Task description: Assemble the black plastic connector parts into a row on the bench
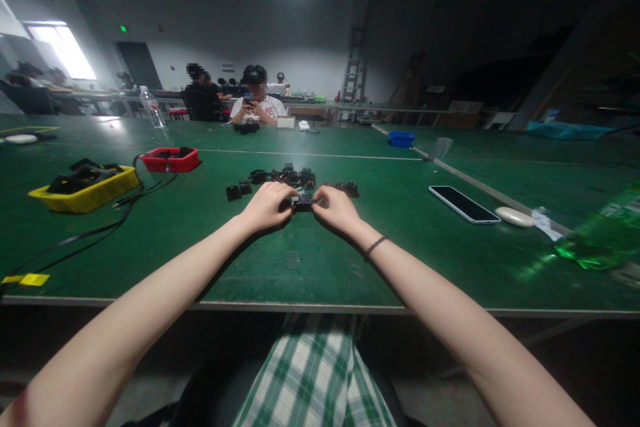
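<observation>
Just in front of the pile (287, 177) of small black pieces on the green table (300, 267), both hands meet on 1 black part (302, 201). The left hand (267, 207) is pinched closed on the part's left end, and the right hand (336, 208) on its right end. The part sits between the fingertips, very low over the table; whether it touches the surface cannot be told.

Just left of the pile lie 2 loose pieces (238, 190). Farther left of the pile is a red tray (170, 164), and beyond it a yellow tray (95, 199) with black cables (75, 237) trailing from it. Well right of the pile lie a phone (463, 204), face up, then a white oval (514, 216) and a green bottle (600, 240). Behind the pile to the right stands a blue bin (401, 139), and far behind it a person (257, 105) sits across the table.
</observation>
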Demonstrator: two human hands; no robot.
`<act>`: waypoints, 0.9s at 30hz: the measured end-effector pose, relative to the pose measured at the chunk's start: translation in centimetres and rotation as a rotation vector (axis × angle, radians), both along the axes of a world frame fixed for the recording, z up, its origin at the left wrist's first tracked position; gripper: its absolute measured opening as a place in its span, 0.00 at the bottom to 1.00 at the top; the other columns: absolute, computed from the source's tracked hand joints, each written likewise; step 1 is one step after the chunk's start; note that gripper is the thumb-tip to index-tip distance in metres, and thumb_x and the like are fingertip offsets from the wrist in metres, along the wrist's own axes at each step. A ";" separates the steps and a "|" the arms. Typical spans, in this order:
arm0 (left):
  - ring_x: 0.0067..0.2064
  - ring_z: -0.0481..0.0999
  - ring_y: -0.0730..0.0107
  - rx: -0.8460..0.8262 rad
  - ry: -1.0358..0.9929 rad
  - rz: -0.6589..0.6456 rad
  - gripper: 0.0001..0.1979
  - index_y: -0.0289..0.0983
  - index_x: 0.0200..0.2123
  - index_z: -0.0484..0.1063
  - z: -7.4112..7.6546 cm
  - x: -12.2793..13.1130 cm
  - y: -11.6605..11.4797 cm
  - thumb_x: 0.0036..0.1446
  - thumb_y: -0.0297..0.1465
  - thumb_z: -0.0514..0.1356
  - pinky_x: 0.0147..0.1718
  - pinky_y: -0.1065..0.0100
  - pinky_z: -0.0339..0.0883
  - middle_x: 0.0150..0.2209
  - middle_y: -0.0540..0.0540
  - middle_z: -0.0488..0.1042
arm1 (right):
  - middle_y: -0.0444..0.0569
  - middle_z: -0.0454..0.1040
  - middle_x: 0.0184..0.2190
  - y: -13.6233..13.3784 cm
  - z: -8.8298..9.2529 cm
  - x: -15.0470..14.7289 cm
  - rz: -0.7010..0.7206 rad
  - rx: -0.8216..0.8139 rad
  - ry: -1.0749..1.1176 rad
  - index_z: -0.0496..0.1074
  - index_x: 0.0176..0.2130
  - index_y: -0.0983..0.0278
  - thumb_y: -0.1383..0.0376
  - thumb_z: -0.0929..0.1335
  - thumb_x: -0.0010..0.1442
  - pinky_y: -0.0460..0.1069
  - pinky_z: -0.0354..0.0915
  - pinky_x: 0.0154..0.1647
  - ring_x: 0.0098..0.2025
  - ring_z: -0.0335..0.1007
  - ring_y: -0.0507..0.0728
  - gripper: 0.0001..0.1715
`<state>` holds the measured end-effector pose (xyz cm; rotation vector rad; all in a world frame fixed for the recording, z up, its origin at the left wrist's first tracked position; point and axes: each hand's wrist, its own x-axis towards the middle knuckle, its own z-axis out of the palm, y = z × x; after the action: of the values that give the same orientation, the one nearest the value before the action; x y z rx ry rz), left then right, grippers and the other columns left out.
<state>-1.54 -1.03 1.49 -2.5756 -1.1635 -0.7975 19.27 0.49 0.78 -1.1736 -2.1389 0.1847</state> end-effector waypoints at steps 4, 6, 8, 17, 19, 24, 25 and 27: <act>0.46 0.74 0.55 -0.003 -0.005 0.031 0.16 0.37 0.43 0.70 -0.1 0.0 0.0 0.49 0.27 0.56 0.46 0.56 0.64 0.44 0.41 0.76 | 0.46 0.74 0.32 0.1 -0.1 0.0 -0.011 0.006 -0.023 0.71 0.32 0.63 0.71 0.67 0.50 0.46 0.62 0.36 0.33 0.68 0.53 0.06; 0.47 0.74 0.55 -0.006 -0.005 0.050 0.16 0.36 0.44 0.69 -0.2 -0.1 0.1 0.50 0.27 0.56 0.47 0.55 0.63 0.45 0.40 0.76 | 0.46 0.74 0.32 0.1 -0.1 0.1 -0.018 0.004 -0.034 0.71 0.32 0.63 0.72 0.67 0.50 0.47 0.62 0.37 0.33 0.68 0.54 0.06; 0.47 0.74 0.54 -0.007 -0.003 0.071 0.17 0.36 0.45 0.69 -0.3 -0.2 0.3 0.49 0.27 0.56 0.48 0.55 0.63 0.45 0.40 0.76 | 0.47 0.74 0.33 0.2 -0.2 0.1 -0.023 -0.006 -0.044 0.71 0.32 0.63 0.72 0.67 0.50 0.47 0.63 0.38 0.34 0.68 0.54 0.06; 0.46 0.74 0.55 -0.028 0.042 0.160 0.16 0.36 0.44 0.69 -0.5 -0.4 0.5 0.50 0.27 0.56 0.47 0.56 0.65 0.44 0.40 0.76 | 0.48 0.74 0.34 0.3 -0.3 0.1 -0.028 -0.036 -0.083 0.72 0.33 0.65 0.72 0.67 0.51 0.47 0.63 0.39 0.35 0.69 0.54 0.07; 0.46 0.75 0.57 -0.033 0.052 0.162 0.14 0.37 0.43 0.70 -0.4 -0.3 0.5 0.50 0.27 0.56 0.46 0.57 0.65 0.43 0.42 0.77 | 0.48 0.74 0.34 0.4 -0.3 0.1 -0.028 -0.036 -0.094 0.73 0.33 0.65 0.73 0.67 0.51 0.47 0.63 0.40 0.35 0.69 0.54 0.07; 0.45 0.75 0.58 -0.038 0.066 0.157 0.13 0.36 0.42 0.71 -0.2 -0.2 0.3 0.51 0.27 0.55 0.46 0.58 0.65 0.42 0.42 0.77 | 0.49 0.74 0.35 0.3 -0.3 0.1 -0.030 -0.045 -0.095 0.73 0.34 0.65 0.73 0.66 0.52 0.47 0.64 0.40 0.36 0.69 0.54 0.09; 0.45 0.75 0.58 -0.041 0.069 0.156 0.13 0.36 0.42 0.71 -0.2 -0.2 0.3 0.51 0.27 0.55 0.46 0.58 0.65 0.42 0.42 0.77 | 0.49 0.74 0.36 0.2 -0.2 0.1 -0.031 -0.047 -0.092 0.73 0.35 0.65 0.73 0.66 0.52 0.48 0.64 0.40 0.36 0.69 0.54 0.09; 0.45 0.75 0.58 -0.047 0.075 0.156 0.13 0.35 0.41 0.72 -0.2 -0.2 0.3 0.51 0.27 0.56 0.46 0.58 0.65 0.42 0.41 0.77 | 0.50 0.75 0.37 0.2 -0.2 0.0 -0.027 -0.041 -0.082 0.72 0.36 0.65 0.73 0.66 0.52 0.48 0.64 0.40 0.36 0.69 0.54 0.10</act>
<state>-1.78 -0.72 1.31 -2.4903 -1.3551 -0.6409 19.30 0.67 0.59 -1.2527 -2.1982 0.1726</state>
